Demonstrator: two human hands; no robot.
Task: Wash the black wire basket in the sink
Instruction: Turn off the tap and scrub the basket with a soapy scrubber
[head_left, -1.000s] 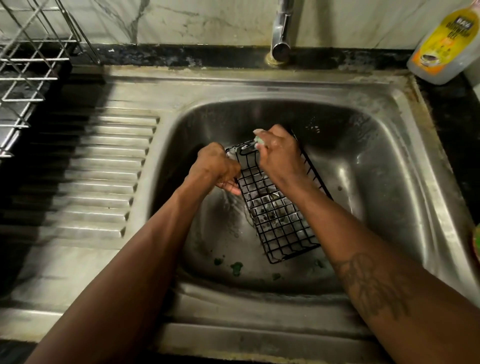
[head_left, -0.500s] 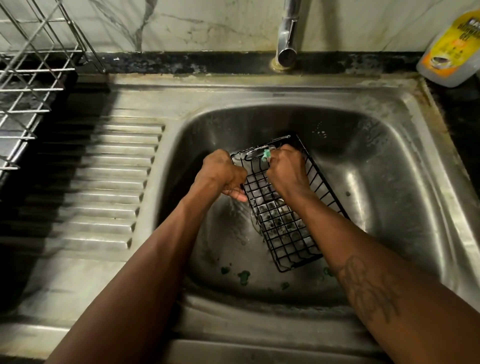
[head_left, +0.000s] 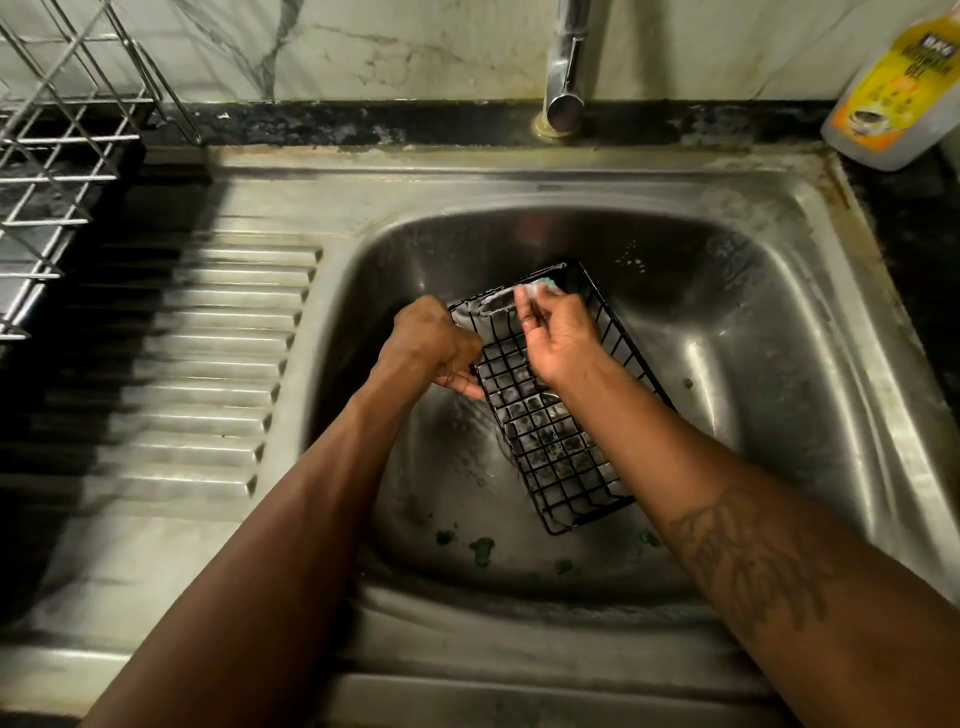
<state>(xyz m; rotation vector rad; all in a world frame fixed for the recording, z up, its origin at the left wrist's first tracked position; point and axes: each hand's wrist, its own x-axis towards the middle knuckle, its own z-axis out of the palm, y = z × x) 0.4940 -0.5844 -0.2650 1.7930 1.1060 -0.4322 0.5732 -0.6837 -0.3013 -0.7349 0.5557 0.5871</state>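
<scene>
The black wire basket (head_left: 550, 447) lies tilted in the steel sink (head_left: 779, 364), soapy foam on its grid. My left hand (head_left: 434, 343) grips the basket's left rim near its far corner. My right hand (head_left: 558, 332) is over the far end of the basket and pinches a small green and white scrubber (head_left: 540, 286) against the top rim. My right forearm hides part of the basket's right side.
The tap (head_left: 566, 78) stands at the back above the basin, no water visible. A yellow dish-soap bottle (head_left: 893, 88) leans at the back right. A metal dish rack (head_left: 57, 145) sits at the far left beside the ribbed drainboard (head_left: 182, 364). Green bits (head_left: 480, 551) lie on the basin floor.
My right hand has turned palm-up and shifted the scrubber along the basket's far rim. The left hand keeps its grip on the rim. The view has tilted slightly.
</scene>
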